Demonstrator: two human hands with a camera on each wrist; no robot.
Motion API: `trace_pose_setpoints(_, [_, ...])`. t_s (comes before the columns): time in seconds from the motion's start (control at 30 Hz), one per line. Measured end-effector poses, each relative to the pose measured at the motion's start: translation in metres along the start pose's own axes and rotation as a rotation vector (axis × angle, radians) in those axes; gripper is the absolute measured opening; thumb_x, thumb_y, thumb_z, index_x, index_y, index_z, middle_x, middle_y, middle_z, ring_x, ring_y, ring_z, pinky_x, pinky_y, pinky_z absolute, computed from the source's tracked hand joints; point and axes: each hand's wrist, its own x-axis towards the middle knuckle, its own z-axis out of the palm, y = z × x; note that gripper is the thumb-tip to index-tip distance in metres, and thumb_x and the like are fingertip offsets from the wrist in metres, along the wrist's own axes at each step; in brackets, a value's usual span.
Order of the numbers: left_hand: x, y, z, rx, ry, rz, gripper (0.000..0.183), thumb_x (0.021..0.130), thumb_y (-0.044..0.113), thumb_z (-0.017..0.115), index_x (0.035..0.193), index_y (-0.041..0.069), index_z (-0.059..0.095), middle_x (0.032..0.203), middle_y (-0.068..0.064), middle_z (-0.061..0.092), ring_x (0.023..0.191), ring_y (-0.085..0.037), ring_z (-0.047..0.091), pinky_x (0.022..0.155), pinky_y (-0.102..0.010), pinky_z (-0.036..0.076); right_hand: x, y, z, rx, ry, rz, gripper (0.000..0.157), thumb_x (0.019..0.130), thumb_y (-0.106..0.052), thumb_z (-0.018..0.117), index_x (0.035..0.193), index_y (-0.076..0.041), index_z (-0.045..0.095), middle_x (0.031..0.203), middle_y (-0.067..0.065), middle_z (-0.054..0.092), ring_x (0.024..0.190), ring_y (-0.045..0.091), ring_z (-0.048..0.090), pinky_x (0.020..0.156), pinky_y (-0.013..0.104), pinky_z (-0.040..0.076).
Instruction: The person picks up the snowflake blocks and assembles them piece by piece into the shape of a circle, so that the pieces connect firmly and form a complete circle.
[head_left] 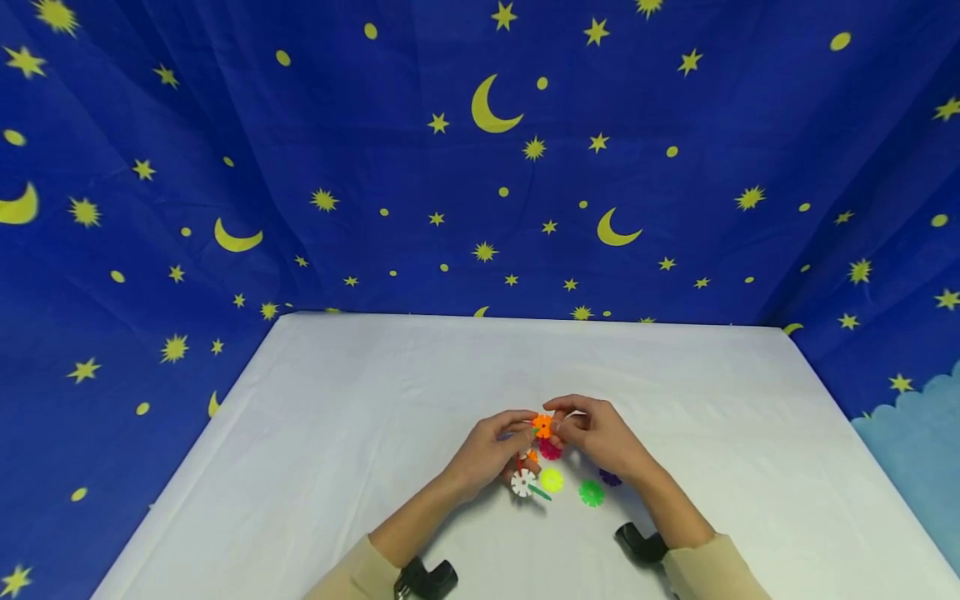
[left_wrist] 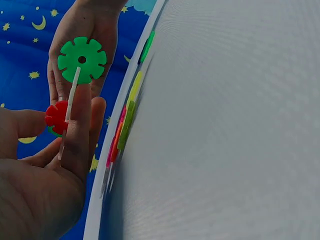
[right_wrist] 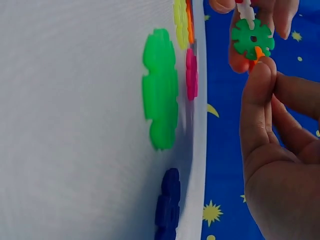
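Observation:
My left hand point(head_left: 491, 454) holds a chain of notched plastic discs. In the left wrist view its thumb and fingers are around a red disc point(left_wrist: 56, 117), joined to a white disc point(left_wrist: 73, 95) seen edge-on. That white disc slots into a green disc point(left_wrist: 82, 52). The thumb and fingertips of my right hand point(head_left: 600, 433) pinch an orange disc point(head_left: 543, 427). Seen edge-on in the right wrist view, the orange disc point(right_wrist: 258, 52) meets the rim of the green disc point(right_wrist: 245, 37); how deeply it is slotted is hidden.
On the white table point(head_left: 375, 400) lie a magenta disc point(head_left: 551, 451), a yellow disc point(head_left: 552, 481), a green disc point(head_left: 592, 493) and a dark blue disc point(head_left: 610, 478). Whether a white disc point(head_left: 523, 483) below my left hand touches the table, I cannot tell.

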Motion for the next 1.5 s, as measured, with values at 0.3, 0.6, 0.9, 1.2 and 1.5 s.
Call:
trace_pose_setpoints(0.3, [-0.001,0.002,-0.002,-0.120,-0.007,-0.022,0.044,0.097,0.013,0.057,0.139,0.008,0.049,0.116,-0.012,0.055,0.064,-0.025,0.067,0.043,-0.023,0.044,0.003,-0.001,0.003,-0.007,0.050,0.037,0.031,0.091,0.005,0.054,0.122,0.007,0.054,0.094,0.017,0.062,0.077,0.032,0.066,0.072,0.047,0.054])
trace_pose_setpoints(0.6, [0.000,0.003,-0.003,-0.183,0.016,-0.049,0.047,0.092,0.009,0.058,0.138,0.005,0.049,0.111,-0.013,0.050,0.063,-0.018,0.065,0.043,-0.023,0.049,0.001,0.003,0.001,-0.196,0.028,0.041,0.022,0.089,-0.010,0.066,0.111,-0.004,0.065,0.089,0.002,0.065,0.074,0.019,0.060,0.065,0.030,0.052])
trace_pose_setpoints(0.9, [0.002,0.003,-0.002,-0.193,0.043,-0.045,0.044,0.091,0.009,0.059,0.134,0.003,0.053,0.108,-0.014,0.054,0.054,-0.011,0.054,0.041,-0.023,0.047,0.000,0.009,0.002,-0.407,-0.060,0.017,0.023,0.081,-0.011,0.077,0.103,-0.008,0.069,0.082,-0.003,0.056,0.072,0.015,0.051,0.061,0.027,0.047])
trace_pose_setpoints(1.2, [0.001,0.003,-0.001,-0.179,0.062,-0.038,0.040,0.090,0.009,0.059,0.130,0.007,0.058,0.107,-0.013,0.056,0.051,-0.012,0.054,0.040,-0.022,0.045,0.000,0.008,0.002,-0.453,-0.088,0.016,0.018,0.080,-0.012,0.078,0.092,-0.013,0.064,0.076,-0.002,0.052,0.068,0.015,0.050,0.059,0.028,0.045])
trace_pose_setpoints(1.5, [-0.002,0.005,-0.001,-0.163,0.069,-0.042,0.038,0.090,0.011,0.061,0.128,0.010,0.060,0.105,-0.012,0.056,0.054,-0.012,0.053,0.040,-0.024,0.047,-0.001,0.008,-0.002,-0.312,-0.119,0.007,0.014,0.087,-0.007,0.070,0.097,-0.010,0.061,0.080,-0.001,0.058,0.071,0.017,0.054,0.061,0.028,0.048])
